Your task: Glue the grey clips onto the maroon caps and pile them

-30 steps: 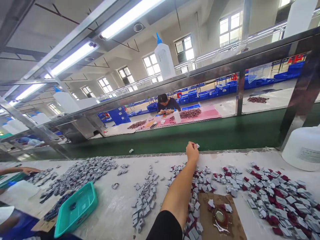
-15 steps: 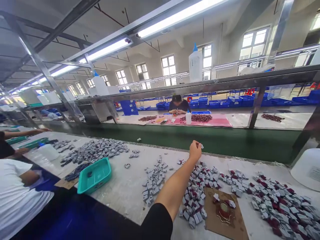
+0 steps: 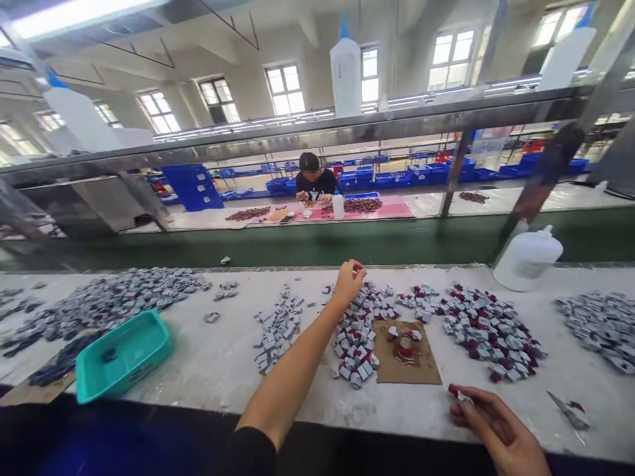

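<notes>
My left hand (image 3: 349,283) reaches out over the far side of the bench, beside a pile of small grey-and-dark-red pieces (image 3: 356,347). Its fingers are pinched together, and whatever lies between them is too small to make out. Near the front edge, my right hand (image 3: 501,423) pinches a small grey-and-dark-red piece (image 3: 462,396) between thumb and forefinger. Between the hands lies a brown cardboard square (image 3: 387,370), bearing a small round cap-like holder (image 3: 405,347) with a wet ring around it and two small pieces beside it.
Another grey-and-red heap (image 3: 491,330) lies right of the cardboard, with plain grey pieces (image 3: 602,324) beyond. A pointed metal tool (image 3: 568,408) rests near the front edge. At left stand a teal tray (image 3: 124,354) and a grey pile (image 3: 129,294). A white bottle (image 3: 528,258) stands behind. Someone sits opposite (image 3: 315,178).
The view has swung to the right, bringing my right hand with its piece into sight. A whitish piece showed at my left fingertips before; now it is not clearly visible.
</notes>
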`<state>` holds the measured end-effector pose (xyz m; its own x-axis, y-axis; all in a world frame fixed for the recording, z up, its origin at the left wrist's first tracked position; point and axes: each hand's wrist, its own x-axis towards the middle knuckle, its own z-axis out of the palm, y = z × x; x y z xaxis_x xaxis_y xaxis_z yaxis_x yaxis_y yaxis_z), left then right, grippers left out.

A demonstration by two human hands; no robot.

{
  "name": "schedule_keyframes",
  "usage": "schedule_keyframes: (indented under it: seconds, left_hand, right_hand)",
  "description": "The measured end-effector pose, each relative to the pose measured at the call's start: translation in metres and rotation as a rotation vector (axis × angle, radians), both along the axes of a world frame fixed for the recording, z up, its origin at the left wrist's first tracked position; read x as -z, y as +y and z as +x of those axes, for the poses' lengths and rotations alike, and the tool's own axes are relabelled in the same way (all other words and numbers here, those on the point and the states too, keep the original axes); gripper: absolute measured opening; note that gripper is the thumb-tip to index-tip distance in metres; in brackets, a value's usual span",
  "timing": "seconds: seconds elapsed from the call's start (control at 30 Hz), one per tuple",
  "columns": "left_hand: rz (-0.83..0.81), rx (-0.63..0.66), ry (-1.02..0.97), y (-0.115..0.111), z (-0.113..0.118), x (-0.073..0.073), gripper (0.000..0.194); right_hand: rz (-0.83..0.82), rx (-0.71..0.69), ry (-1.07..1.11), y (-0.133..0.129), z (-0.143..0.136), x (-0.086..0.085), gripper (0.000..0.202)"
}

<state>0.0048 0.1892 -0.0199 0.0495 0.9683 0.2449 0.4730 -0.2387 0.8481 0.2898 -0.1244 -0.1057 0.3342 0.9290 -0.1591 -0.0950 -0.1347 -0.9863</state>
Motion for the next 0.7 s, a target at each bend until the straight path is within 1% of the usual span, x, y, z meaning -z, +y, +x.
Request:
schedule_keyframes:
  seconds: [0.1,0.2,0.27,0.33,0.43,0.5,0.53,0.6,0.63,0.7]
  left_hand:
    - [0.035,0.06,0.075,-0.014,-0.016,0.006,0.043]
    - [0.069,0.068,0.15,-0.028,-0.029,0.007,0.042]
    - [0.085,0.052,0.192,-0.033,-0.033,0.005,0.043]
    - [0.098,0.035,0.232,-0.034,-0.034,0.001,0.043]
    - [0.107,0.019,0.288,-0.035,-0.033,-0.008,0.045]
    - [0.119,-0.003,0.315,-0.041,-0.033,-0.014,0.044]
    - [0.129,-0.023,0.323,-0.048,-0.035,-0.017,0.043]
    - [0.156,-0.086,0.33,-0.068,-0.043,-0.021,0.037]
    - [0.169,-0.127,0.332,-0.082,-0.05,-0.022,0.036]
    - [0.179,-0.217,0.345,-0.114,-0.068,-0.022,0.039]
  right_hand:
    - [-0.004,0.021,0.024,-0.001,-0.003,-0.005,0.068]
    - [0.045,0.093,0.064,-0.004,-0.016,-0.012,0.065]
    - [0.076,0.133,0.088,-0.005,-0.026,-0.017,0.063]
    - [0.087,0.128,0.106,-0.004,-0.032,-0.02,0.062]
    - [0.102,0.111,0.116,0.0,-0.034,-0.022,0.063]
    - [0.098,0.128,0.117,0.002,-0.033,-0.022,0.064]
    - [0.094,0.147,0.117,0.003,-0.032,-0.023,0.066]
    - [0.081,0.185,0.125,0.006,-0.031,-0.024,0.073]
    - [0.071,0.195,0.132,0.007,-0.031,-0.025,0.077]
    - [0.042,0.192,0.147,0.011,-0.03,-0.028,0.08]
